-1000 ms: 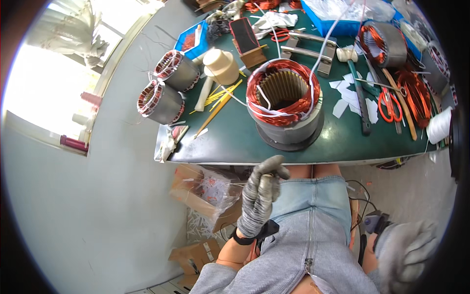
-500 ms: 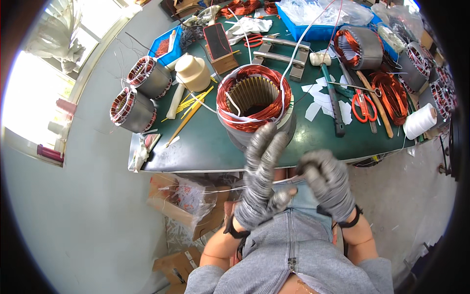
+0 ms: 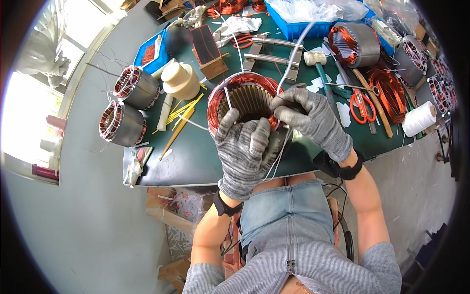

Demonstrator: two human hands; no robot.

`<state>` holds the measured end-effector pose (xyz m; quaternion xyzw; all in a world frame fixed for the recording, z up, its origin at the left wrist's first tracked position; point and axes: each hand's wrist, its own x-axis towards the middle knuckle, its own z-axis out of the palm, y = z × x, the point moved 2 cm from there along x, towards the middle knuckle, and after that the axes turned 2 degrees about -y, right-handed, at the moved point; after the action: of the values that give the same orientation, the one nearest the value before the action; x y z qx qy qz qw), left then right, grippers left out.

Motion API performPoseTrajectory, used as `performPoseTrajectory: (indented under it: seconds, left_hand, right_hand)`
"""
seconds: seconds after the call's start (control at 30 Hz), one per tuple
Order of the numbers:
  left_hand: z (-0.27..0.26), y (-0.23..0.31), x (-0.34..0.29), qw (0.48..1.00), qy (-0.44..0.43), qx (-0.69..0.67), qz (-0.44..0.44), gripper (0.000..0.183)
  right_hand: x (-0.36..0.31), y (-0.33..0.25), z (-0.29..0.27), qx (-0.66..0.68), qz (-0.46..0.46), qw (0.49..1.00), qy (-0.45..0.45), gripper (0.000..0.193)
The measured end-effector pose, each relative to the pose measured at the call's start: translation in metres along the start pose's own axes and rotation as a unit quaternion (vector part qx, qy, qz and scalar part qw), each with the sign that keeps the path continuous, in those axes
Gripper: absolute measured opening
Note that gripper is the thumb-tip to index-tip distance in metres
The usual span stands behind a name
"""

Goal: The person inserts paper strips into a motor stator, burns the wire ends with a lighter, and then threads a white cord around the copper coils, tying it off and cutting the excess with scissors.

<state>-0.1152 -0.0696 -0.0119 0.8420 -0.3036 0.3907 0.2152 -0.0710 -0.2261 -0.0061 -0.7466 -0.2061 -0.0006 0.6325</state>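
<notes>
A motor stator point(image 3: 250, 100) stands on the table before me, with red-brown copper windings point(image 3: 219, 100) ringing its top and slots lined inside. My left hand point(image 3: 243, 149), in a grey knit glove, curls its fingers over the near rim of the windings. At the right rim, my gloved right hand point(image 3: 313, 120) has thumb and fingers pinched together around a thin white cord point(image 3: 279, 153), whose ends trail down between the hands. The exact grip is partly hidden by the fingers. White sleeves point(image 3: 296, 54) rise from the windings.
Two smaller wound stators point(image 3: 120, 122) stand left, near a cream plastic cup-shaped block point(image 3: 181, 81). A mallet point(image 3: 316, 59), red-handled scissors point(image 3: 362, 109), copper coils point(image 3: 387, 95) and a white thread spool point(image 3: 419, 119) lie right. Blue bins point(image 3: 293, 30) stand behind; a phone point(image 3: 210, 43) leans on a wooden block.
Both hands have moved up and forward from in front of my body to the stator's rim. The left fingers now bend over the windings, and the right has come to the right rim.
</notes>
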Motion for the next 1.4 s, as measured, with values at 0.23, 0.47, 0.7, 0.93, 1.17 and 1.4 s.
performPoseTrajectory:
  seconds: [0.23, 0.47, 0.7, 0.93, 1.17, 1.4]
  left_hand:
    - [-0.009, -0.001, -0.001, 0.999, -0.037, -0.009, -0.011, 0.027]
    - [-0.037, -0.016, -0.001, 0.995, -0.008, -0.095, -0.027, 0.025]
    - [-0.061, -0.029, -0.077, 0.899, 0.189, -0.254, -0.301, 0.025]
    - [-0.022, -0.072, -0.044, 0.761, 0.154, -0.537, -0.330, 0.056]
    - [-0.007, -0.042, -0.040, 0.730, 0.186, -0.574, -0.322, 0.048]
    - [-0.020, -0.017, -0.050, 0.899, 0.144, -0.281, -0.304, 0.041]
  right_hand:
    - [-0.005, -0.001, 0.004, 0.007, -0.005, 1.000, 0.004, 0.014]
    - [-0.021, -0.008, 0.006, -0.032, -0.097, 0.995, 0.021, 0.016]
    - [-0.096, 0.024, -0.011, 0.150, 0.060, 0.977, 0.138, 0.014]
    - [-0.077, 0.022, 0.047, 0.200, 0.026, 0.971, 0.129, 0.026]
    - [-0.052, 0.040, 0.049, 0.155, -0.001, 0.977, 0.148, 0.031]
    - [-0.052, 0.012, 0.038, -0.009, -0.152, 0.975, 0.165, 0.013]
